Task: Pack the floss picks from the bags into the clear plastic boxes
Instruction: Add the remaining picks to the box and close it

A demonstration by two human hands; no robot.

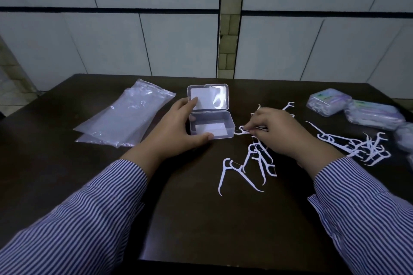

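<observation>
Right hand (pixel 276 131) hides most of the floss picks (pixel 243 130) it pinches.

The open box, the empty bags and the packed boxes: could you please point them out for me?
open box (pixel 220 121), head view, right part of its base.
empty bags (pixel 125 118), head view, middle of the stack.
packed boxes (pixel 328 101), head view, top of the far one.

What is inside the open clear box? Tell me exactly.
No floss picks show inside the open clear box; only a pale rectangle, perhaps a label or a reflection, shows at its bottom. The left hand covers its left end, so that corner is unseen.
</observation>
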